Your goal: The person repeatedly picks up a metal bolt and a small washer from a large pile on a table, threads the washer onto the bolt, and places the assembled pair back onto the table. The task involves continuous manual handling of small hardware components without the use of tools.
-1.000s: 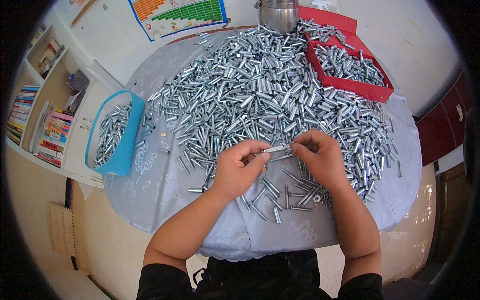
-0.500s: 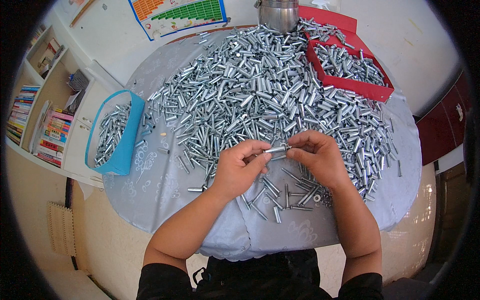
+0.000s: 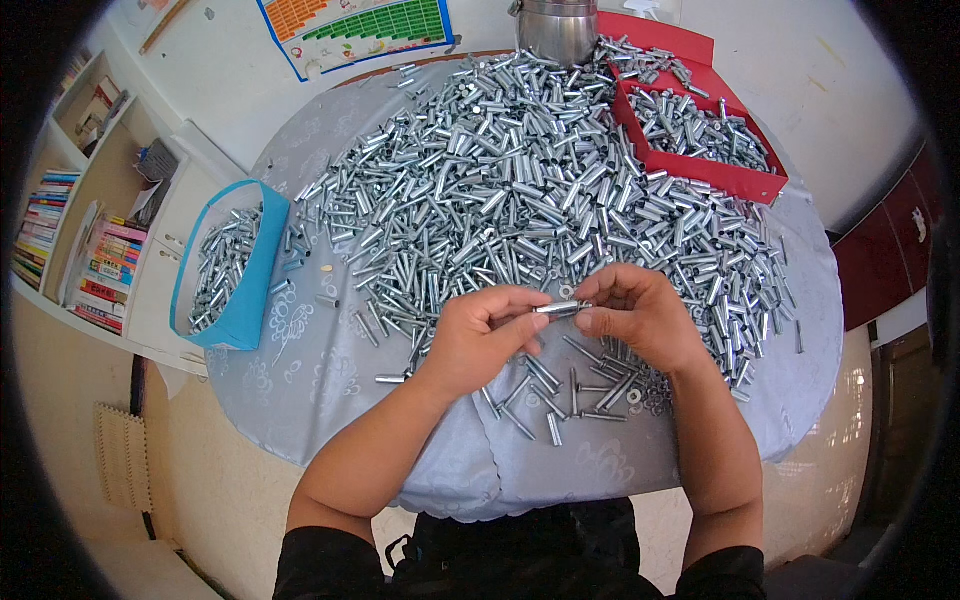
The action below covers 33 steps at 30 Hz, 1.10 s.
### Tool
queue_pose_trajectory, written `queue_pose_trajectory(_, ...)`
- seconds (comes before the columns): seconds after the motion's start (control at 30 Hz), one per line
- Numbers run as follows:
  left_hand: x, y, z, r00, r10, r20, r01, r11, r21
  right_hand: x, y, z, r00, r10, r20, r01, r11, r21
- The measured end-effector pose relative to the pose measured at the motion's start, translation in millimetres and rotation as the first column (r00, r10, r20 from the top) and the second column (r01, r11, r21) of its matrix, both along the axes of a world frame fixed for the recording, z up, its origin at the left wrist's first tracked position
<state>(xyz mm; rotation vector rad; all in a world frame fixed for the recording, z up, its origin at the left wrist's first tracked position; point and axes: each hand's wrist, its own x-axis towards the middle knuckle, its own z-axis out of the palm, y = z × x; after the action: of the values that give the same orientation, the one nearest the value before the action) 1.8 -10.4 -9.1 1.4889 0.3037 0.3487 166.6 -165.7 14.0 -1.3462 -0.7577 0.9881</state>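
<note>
A shiny metal sleeve [image 3: 559, 309], likely part of an expansion bolt, lies nearly level between my two hands, above the near edge of the heap. My left hand [image 3: 485, 338] pinches its left end between thumb and fingers. At the other end, the thumb and fingertips of my right hand [image 3: 640, 318] are closed around it, hiding whatever sits there. Just below my hands, loose bolts [image 3: 540, 375] and a few washers [image 3: 634, 397] are scattered on the cloth. Behind them rises a large heap of silvery sleeves and bolts [image 3: 500, 190].
A round table with a grey patterned cloth [image 3: 330, 400] carries everything. On the left stands a blue box [image 3: 268, 270] of metal parts; at the back right, a red box [image 3: 690, 172] holds more. A steel pot [image 3: 557, 32] stands behind the heap. Bookshelves [image 3: 90, 240] line the left.
The sleeve has dropped slightly and shifted a little right. Both hands have drawn closer around its ends, and my right fingers have changed their grip.
</note>
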Motion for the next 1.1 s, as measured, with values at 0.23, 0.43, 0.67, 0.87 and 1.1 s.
queue_pose_trajectory(0.23, 0.9, 1.5, 0.1, 1.0, -0.025, 0.003, 0.025, 0.993, -0.111, 0.3, -1.3, -1.0, 0.993, -0.025, 0.113, 0.023, 1.0, 0.02)
queue_pose_trajectory(0.43, 2.0, 2.2, -1.0, 0.999, -0.023, 0.027, 0.027, 0.99, -0.136, -5.5, 3.5, -1.7, 0.991, -0.097, 0.091, 0.09, 0.993, 0.078)
queue_pose_trajectory(0.67, 2.0, 2.3, -0.4, 1.0, -0.013, 0.026, 0.016, 0.993, -0.119, -4.0, 1.5, -5.3, 0.992, -0.092, 0.091, 0.085, 0.994, 0.073)
queue_pose_trajectory(0.87, 3.1, 3.3, -2.7, 1.0, 0.012, 0.026, -0.009, 0.993, -0.118, -5.3, 1.7, -4.1, 0.993, -0.086, 0.076, 0.08, 0.994, 0.079)
queue_pose_trajectory(1.1, 3.0, 3.2, -1.4, 0.998, 0.041, 0.054, -0.036, 0.995, -0.093, 0.1, 1.0, -5.3, 0.994, -0.05, 0.093, 0.044, 0.997, 0.069)
